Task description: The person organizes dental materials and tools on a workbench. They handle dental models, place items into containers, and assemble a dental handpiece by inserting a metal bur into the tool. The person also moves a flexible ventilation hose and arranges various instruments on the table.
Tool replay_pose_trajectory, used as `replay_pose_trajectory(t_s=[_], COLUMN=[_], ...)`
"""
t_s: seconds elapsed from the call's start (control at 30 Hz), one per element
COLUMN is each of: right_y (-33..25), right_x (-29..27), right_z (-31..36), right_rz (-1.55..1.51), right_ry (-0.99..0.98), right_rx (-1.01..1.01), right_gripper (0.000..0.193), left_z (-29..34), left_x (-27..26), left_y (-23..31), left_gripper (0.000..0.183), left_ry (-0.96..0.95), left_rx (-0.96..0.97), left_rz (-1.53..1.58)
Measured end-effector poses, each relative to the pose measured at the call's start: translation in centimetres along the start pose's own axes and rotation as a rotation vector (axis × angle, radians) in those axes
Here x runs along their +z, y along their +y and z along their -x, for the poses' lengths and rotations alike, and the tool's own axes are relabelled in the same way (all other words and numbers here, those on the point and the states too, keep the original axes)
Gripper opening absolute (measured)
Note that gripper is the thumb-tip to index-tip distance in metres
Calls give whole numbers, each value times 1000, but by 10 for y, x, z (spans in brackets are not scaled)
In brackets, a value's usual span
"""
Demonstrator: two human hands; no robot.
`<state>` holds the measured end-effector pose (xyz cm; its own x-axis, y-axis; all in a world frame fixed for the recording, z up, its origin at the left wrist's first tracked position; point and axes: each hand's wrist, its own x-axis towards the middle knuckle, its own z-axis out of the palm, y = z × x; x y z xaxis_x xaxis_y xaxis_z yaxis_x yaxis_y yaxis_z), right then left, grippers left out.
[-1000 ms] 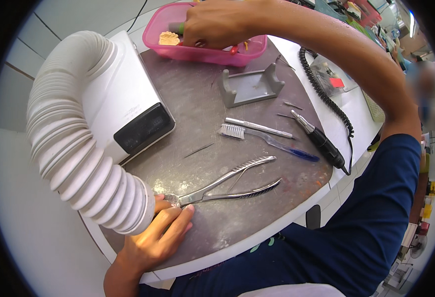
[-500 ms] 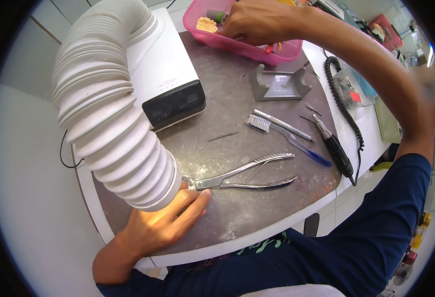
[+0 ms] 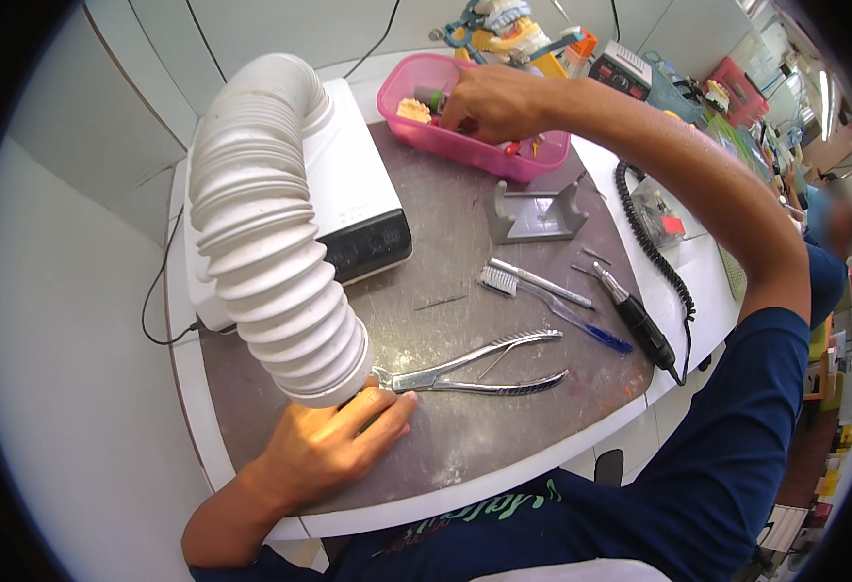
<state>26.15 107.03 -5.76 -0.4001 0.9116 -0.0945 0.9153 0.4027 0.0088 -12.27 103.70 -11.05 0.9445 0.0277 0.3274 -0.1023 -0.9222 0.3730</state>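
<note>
My right hand [image 3: 494, 102] reaches into a pink plastic bin [image 3: 445, 149] at the back, its fingertips hidden among the contents. Beside it in the bin lie a yellowish dental cast [image 3: 412, 110] and a grey-green cylinder [image 3: 432, 97]. My left hand [image 3: 334, 441] rests on the bench at the near left, its fingers curled. The mouth of a white ribbed hose [image 3: 295, 315] hides part of that hand, so whatever it holds cannot be made out. Metal pliers [image 3: 445, 376] lie with their jaws against its fingers and their handles spread to the right.
A white box with a black front [image 3: 373, 242] stands left of the middle. To the right lie a grey stand [image 3: 540, 215], a toothbrush [image 3: 552, 303], a metal pen-like tool [image 3: 542, 283], a thin pointed tool [image 3: 442, 302] and a black rotary handpiece [image 3: 639, 320] with a coiled cord [image 3: 673, 276]. Another person [image 3: 834, 233] is at far right.
The view has shifted, bringing more of the back of the bench into sight. My right hand stays in the pink bin, and my left hand stays by the pliers' jaws.
</note>
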Motion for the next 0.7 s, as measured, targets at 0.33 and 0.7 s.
replay_pose_trajectory(t_s=[0.33,0.7], right_y=[-17,-44], right_x=[-23,-25], right_z=[20,45], right_rz=[-486,69], right_ry=[-42,328], right_rx=[283,410], right_gripper=[7,33], left_z=[2,1], left_x=[1,6], left_y=[5,8], left_gripper=[33,25], left_ry=[1,141], left_rx=[8,68], left_rz=[-15,-9])
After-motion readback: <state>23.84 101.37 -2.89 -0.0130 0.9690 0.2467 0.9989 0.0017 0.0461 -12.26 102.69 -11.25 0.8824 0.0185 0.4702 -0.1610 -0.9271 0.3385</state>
